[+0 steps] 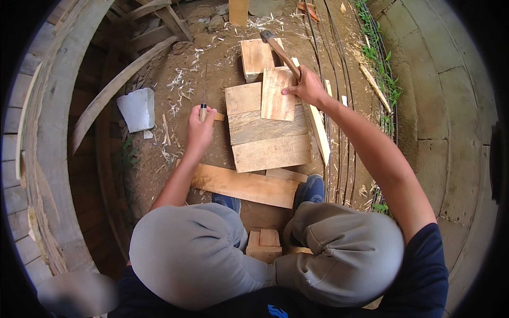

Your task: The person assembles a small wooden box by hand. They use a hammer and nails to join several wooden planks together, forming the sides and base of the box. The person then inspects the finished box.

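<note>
Bare earth (pixel 225 69), head view: outdoor ground strewn with shavings (pixel 180 85); landmark, the planks (pixel 268 130) lying side by side at centre.

Left of the planks: stone (pixel 139 108), pale, angular; farther left, beam (pixel 50 132), weathered.
Right of the planks: strip (pixel 319 135), narrow, pale; then cables (pixel 347 79), and grey wall (pixel 429 106) at far right.
Beyond the planks: block (pixel 257 58), squared.
Near side of the planks: long board (pixel 238 184), lying crosswise by the shoes (pixel 315 189).

Left hand (pixel 201 126): just left of the planks, fingers closed round the handle of a tool (pixel 203 110); blade thin, seen nearly edge-on, type uncertain.

Right hand (pixel 308 87): over the far right corner of the planks, curled round the handle of a hammer (pixel 286 59), head pointing away; thumb laid on a board (pixel 277 98). Fingers beneath the board: cannot tell.

Board: tilted, overlapping the planks' far right part. Judged light, stiff, rough-faced, little prone to slip, liable to split along the grain; best held by opposite edges. Hammer: judged head-heavy; hold low on the handle.
</note>
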Tool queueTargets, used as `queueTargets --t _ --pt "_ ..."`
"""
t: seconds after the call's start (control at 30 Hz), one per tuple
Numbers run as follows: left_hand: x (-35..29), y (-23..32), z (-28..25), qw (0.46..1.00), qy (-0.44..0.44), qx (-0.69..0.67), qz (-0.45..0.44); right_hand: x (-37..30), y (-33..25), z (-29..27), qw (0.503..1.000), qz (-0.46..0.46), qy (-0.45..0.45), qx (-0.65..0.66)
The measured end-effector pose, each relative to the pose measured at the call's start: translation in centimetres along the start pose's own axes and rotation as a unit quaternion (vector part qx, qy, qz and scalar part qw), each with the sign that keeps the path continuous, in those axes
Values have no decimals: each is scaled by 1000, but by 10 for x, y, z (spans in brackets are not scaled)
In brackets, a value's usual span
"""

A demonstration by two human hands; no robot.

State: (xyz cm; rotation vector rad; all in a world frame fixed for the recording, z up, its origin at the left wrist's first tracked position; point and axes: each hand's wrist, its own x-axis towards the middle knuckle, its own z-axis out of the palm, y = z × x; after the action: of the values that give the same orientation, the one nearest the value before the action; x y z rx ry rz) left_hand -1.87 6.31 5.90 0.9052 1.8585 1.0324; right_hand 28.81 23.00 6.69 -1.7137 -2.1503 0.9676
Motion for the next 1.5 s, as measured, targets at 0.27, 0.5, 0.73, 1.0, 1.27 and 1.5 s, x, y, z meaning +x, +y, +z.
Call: queueTargets --t 0.27,0.5,0.73,1.0,1.27,1.5 --pt "-9 26 -8 983 93 -155 18 -44 -48 -32 966 -46 119 223" --pt "-13 36 -14 968 128 -214 25 -78 -73 -44 958 -78 156 227" --pt "-10 33 -11 964 134 -228 39 -124 -32 9 978 -122 -77 149" --pt "-6 21 -12 962 155 -223 -14 -103 -33 15 993 -69 -66 -64" --pt "-14 -3 1 993 0 -104 -52 -80 -21 32 993 -15 -66 -92" --pt "-29 -12 19 995 -45 -2 -94 -86 -32 40 997 40 -30 -51"
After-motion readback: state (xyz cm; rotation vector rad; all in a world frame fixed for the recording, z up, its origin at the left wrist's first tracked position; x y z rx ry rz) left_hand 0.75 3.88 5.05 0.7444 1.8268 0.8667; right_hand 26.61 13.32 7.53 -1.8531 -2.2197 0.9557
